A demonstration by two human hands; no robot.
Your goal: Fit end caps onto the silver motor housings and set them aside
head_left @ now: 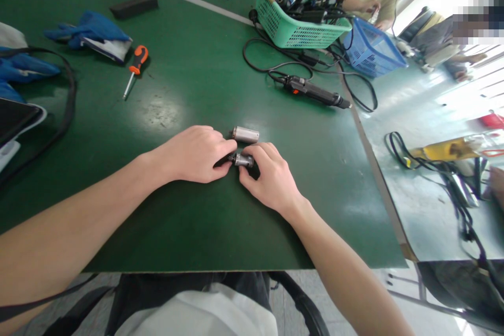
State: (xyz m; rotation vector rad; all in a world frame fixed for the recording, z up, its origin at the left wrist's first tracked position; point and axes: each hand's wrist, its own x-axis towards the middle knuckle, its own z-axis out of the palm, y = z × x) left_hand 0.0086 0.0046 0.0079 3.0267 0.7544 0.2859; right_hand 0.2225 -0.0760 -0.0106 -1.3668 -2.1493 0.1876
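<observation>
My right hand (270,173) is closed, thumb and fingers pinching a small silver motor-like cylinder (243,160) just above the green table. At the cylinder's dark left end, my left hand (205,155) has its thumb and forefinger closed. Whether the left fingers grip that end or a separate dark part is hard to see. A larger silver metal cylinder (246,134) with a dark left tip lies on the table just beyond both hands.
A black electric screwdriver (315,90) with its cable lies ahead right, before a green basket (299,37) of tools and cables. A blue basket (372,50) stands beside it. Ahead left are an orange-handled screwdriver (136,68), blue gloves (92,34) and a dark block (134,7).
</observation>
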